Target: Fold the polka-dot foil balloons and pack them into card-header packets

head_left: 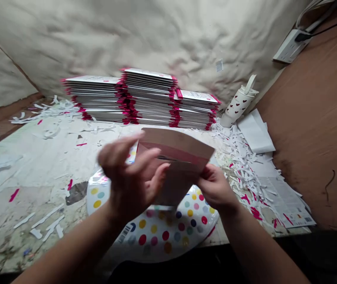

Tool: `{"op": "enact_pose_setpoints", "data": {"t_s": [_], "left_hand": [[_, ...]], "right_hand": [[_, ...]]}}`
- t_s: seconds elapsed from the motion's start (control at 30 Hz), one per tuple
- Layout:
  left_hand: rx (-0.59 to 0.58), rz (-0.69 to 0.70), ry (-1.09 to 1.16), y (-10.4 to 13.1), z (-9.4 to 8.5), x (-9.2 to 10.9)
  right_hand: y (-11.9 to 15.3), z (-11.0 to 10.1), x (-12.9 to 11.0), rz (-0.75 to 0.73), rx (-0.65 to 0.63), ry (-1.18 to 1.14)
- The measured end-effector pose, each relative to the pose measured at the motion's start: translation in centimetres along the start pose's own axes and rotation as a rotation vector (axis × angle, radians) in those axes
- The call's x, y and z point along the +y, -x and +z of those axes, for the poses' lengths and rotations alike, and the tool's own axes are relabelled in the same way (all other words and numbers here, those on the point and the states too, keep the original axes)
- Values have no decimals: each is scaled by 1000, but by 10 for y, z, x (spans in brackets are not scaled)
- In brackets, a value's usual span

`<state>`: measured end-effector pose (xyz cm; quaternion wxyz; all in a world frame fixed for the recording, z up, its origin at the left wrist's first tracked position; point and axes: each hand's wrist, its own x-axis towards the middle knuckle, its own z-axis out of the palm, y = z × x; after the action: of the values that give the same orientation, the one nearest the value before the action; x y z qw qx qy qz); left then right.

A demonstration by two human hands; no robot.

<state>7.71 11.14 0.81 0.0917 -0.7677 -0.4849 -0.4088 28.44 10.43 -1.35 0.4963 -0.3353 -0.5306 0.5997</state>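
My right hand (217, 186) pinches the right edge of a folded card piece (180, 167) that looks like an envelope or packet with its flap up. The card is tilted and a little blurred, its grey-brown inner side towards me. At its left side, my left hand (131, 173) has its fingers spread and overlaps the card; whether the fingertips touch it I cannot tell. Beneath both hands lies a rounded white mat or pad with coloured dots (165, 236), shiny like plastic, with a barcode on its lower left.
Three stacks of pink-edged white packets, left (97, 98), middle (150, 94) and right (196, 108), stand at the back. A white tumbler with hearts (239, 104) leans beside folded white paper (255, 132). Paper scraps (242, 169) litter the table. A power strip (293, 47) is mounted at the upper right.
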Motion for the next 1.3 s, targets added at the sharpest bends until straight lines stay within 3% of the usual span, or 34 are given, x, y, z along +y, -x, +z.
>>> {"op": "enact_pose_setpoints", "data": {"t_s": [0.07, 0.2, 0.27, 0.43, 0.5, 0.57, 0.63, 0.67, 0.73, 0.83, 1.03, 1.2, 1.3], "left_hand": [[-28, -154, 185, 3, -11, 2], [-456, -301, 778, 11, -14, 5], [-510, -393, 941, 12, -15, 9], [-466, -704, 1119, 9, -25, 14], [-539, -786, 1164, 10, -23, 12], [-701, -863, 1197, 17, -15, 9], [-799, -971, 1186, 28, -3, 6], [-803, -1025, 1167, 34, 2, 6], [-746, -1100, 1118, 46, 10, 10], [-700, -1104, 1071, 57, 14, 18], [-671, -1031, 1000, 57, 10, 32], [-687, -1005, 1037, 55, 11, 34], [-723, -1010, 1022, 56, 11, 33]], "right_hand": [[6, 6, -4, -97, 75, 24], [9, 11, -8, -53, 67, 127], [11, 11, -12, -31, 39, 144], [7, -1, -24, -104, 67, 124], [-2, -10, -24, -61, 85, 209], [-11, -17, -17, 34, 141, 447], [-13, -17, -7, 10, 251, 769], [-11, -14, 0, -57, 260, 913], [-1, -2, 11, -222, 146, 1093], [17, 20, 21, -342, -79, 1141], [25, 35, 20, -329, -120, 1277], [21, 26, 19, -273, -68, 1264], [20, 23, 12, -207, -152, 1238]]}}
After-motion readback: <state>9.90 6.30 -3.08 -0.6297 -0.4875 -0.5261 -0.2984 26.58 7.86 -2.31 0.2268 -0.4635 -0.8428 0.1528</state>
